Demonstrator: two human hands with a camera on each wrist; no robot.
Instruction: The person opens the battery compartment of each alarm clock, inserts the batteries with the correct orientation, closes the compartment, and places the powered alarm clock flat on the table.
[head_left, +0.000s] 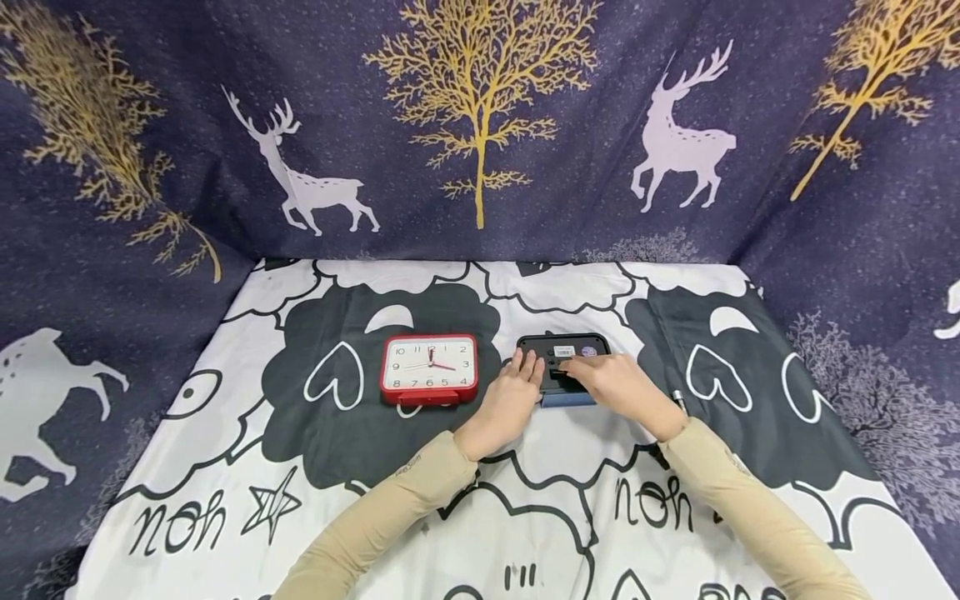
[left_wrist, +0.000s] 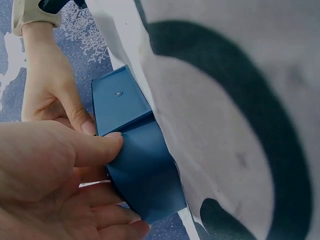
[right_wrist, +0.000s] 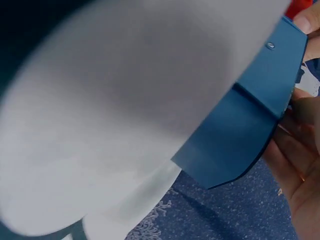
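1. Blue plastic rectangular clock with black back (head_left: pixel 553 387): on the table, between the two hands, black back facing the head camera, blue edge toward the person.
2. White barcode label (head_left: pixel 564 352) and round purple sticker (head_left: pixel 588 351): side by side on the black back.
3. Left hand (head_left: pixel 504 404): at the clock's left end. Grip closed about the clock, thumb on the blue edge, fingers on the back.
4. Right hand (head_left: pixel 606 379): bent over the back from the right, fingertips touching it near a dark slot. Whether the grip pinches any part cannot be told.
5. Red-framed rectangular clock with white dial and black numerals (head_left: pixel 429 368): left of the left hand, dial visible, apart from the blue one.
6. Slim silver-ended item (head_left: pixel 678 400): beside the right forearm, partly hidden; kind unclear.
7. Beige long sleeves (head_left: pixel 375 517): on both arms.
8. Table (head_left: pixel 187 475): spread with white cloth printed in black cartoon shapes.
9. Dark blue cloth backdrop with white deer and golden trees (head_left: pixel 562 196): behind and at both sides.
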